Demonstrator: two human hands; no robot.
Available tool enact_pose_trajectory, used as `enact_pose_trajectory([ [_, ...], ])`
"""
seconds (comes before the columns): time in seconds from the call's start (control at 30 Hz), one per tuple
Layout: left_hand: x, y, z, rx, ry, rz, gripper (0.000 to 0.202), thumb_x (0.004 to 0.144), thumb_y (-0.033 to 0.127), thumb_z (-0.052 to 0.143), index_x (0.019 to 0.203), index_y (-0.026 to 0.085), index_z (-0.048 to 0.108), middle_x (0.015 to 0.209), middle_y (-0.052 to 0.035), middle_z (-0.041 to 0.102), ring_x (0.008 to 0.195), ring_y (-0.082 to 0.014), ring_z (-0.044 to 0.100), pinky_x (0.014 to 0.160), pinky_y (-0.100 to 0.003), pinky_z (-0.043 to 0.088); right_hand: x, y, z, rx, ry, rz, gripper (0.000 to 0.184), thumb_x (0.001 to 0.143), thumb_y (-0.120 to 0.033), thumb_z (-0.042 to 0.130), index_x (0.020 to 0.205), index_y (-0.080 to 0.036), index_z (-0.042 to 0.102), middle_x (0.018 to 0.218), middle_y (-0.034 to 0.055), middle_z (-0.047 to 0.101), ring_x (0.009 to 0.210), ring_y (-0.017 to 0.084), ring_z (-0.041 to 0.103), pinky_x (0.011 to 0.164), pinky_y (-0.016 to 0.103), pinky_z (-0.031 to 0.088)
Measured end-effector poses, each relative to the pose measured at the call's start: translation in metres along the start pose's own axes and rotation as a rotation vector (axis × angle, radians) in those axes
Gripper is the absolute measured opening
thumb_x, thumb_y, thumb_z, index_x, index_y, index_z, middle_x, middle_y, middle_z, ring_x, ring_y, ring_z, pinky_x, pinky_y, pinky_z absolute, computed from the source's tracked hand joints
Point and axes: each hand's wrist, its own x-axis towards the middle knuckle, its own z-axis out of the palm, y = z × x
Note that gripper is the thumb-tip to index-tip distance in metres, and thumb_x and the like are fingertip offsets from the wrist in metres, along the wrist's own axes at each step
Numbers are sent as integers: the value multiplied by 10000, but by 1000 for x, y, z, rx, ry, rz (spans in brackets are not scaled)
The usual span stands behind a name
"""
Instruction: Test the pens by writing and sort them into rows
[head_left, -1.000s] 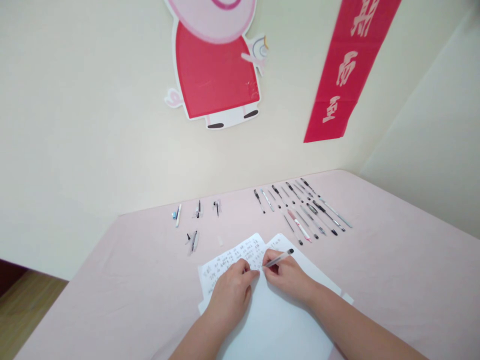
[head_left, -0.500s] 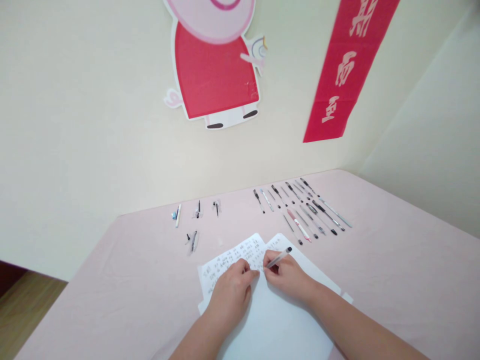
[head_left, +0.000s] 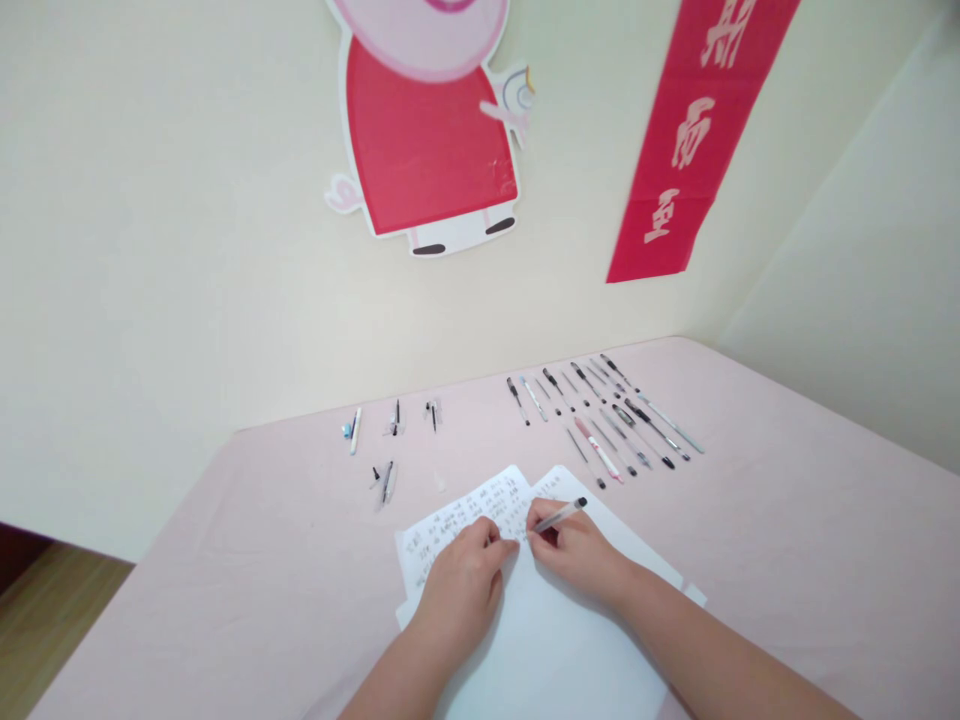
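My right hand (head_left: 568, 537) pinches a clear pen (head_left: 559, 514) with a black end, its tip side down at a page of handwriting. On the left of the paper, my left hand (head_left: 466, 572) lies with fingers curled and thumb toward the pen. What its fingers hold, if anything, is hidden. Rows of handwriting cover the upper part of the white paper (head_left: 559, 655), between and above the hands. The lower part is blank. Both wrists rest over the sheets.
Several pens (head_left: 600, 450) lie in two rows at the back right of the pink-covered table (head_left: 262, 600). Small groups of pen parts (head_left: 387, 482) and a white pen with a blue cap (head_left: 355, 432) lie at the back left. Behind stands a wall with a pig cutout (head_left: 435, 150) and red banner (head_left: 690, 150).
The pen in my right hand has tilted slightly, its black end a little lower and farther right. My left hand has stayed in place.
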Motion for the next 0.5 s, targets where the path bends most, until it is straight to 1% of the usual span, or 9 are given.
enact_pose_trajectory([
  [0.5,1,-1,1,-4,-7,-4,398,784,79,390,1048,279,611,965,-37,539,877,-172,504,771,-267,399,-1,4,2,-7,-7,-20,110,683,-94,480,642,-191,508,565,-43,464,552,107,436,540,217,328],
])
